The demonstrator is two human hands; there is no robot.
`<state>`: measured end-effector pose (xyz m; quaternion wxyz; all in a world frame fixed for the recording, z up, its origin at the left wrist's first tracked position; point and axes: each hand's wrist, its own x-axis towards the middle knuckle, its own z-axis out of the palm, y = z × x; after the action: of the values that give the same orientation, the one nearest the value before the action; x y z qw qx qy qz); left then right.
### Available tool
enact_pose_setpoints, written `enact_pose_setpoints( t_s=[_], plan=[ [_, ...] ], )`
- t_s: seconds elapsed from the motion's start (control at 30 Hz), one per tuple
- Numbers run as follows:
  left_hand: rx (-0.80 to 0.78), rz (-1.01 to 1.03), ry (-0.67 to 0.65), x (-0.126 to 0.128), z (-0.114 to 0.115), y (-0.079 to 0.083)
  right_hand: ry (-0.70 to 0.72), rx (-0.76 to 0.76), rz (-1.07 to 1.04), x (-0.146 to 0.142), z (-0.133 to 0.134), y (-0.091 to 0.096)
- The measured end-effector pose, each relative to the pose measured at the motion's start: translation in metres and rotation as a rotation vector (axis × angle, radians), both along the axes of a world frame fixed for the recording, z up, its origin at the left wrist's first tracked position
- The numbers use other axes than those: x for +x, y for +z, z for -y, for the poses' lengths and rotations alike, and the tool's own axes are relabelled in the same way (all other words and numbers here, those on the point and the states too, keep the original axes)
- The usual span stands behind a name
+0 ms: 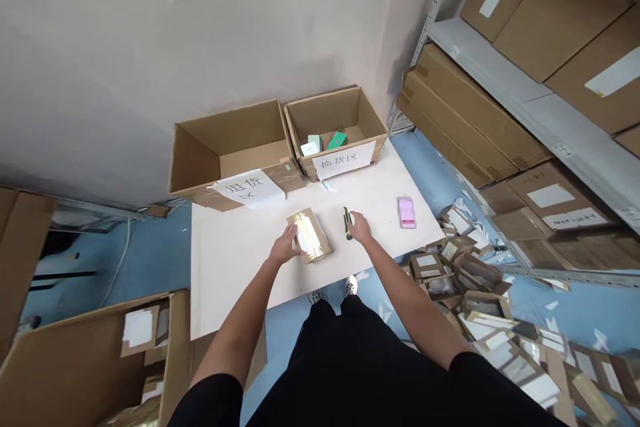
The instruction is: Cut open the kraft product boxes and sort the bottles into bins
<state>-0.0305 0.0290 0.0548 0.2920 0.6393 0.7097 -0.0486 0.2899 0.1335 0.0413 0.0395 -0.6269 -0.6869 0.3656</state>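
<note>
A small taped cardboard box (311, 235) lies flat near the front of the white table, a shiny label across its top. My left hand (285, 245) grips its left side, with the thumb by the near edge and the fingers at the far left. Just right of the box is a black and yellow utility knife (347, 223), pointing away from me. My right hand (359, 227) has its fingers closed on the knife's right side, low over the tabletop. Whether the blade is out is too small to tell.
Two open cartons, a left one (233, 180) and a right one (345, 150), stand at the table's back with handwritten signs; small boxes lie in the right one. A phone (407, 213) rests at right. Discarded boxes (480, 280) litter the floor beside a loaded shelf (520, 97).
</note>
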Motion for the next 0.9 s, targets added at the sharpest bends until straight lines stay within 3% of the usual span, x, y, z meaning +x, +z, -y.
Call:
enact_pose_setpoints(
  t_s=[0.2,0.4,0.5,0.6,0.7,0.8,0.9],
  plan=[
    [-0.122,-0.059,0.063,0.016,-0.009,0.005,-0.119,-0.259,0.116,0.008,-0.006,-0.037],
    [-0.178,0.007,0.141,0.019,-0.004,-0.002,-0.172,-0.179,0.2,-0.024,-0.003,-0.069],
    [-0.164,0.052,0.201,0.022,-0.003,-0.008,-0.16,-0.205,0.196,-0.036,-0.003,-0.076],
    [-0.146,0.077,0.222,0.026,-0.002,-0.01,-0.175,-0.251,0.133,-0.049,-0.005,-0.064],
    [-0.115,0.107,0.212,0.028,-0.001,-0.008,-0.153,-0.15,0.066,-0.069,0.0,-0.034],
    [-0.092,0.157,0.237,0.03,-0.002,-0.006,0.001,-0.018,-0.034,-0.097,0.017,0.001],
    [-0.098,0.185,0.269,0.032,-0.004,-0.005,0.167,0.014,-0.022,-0.125,0.035,0.027]
  ],
)
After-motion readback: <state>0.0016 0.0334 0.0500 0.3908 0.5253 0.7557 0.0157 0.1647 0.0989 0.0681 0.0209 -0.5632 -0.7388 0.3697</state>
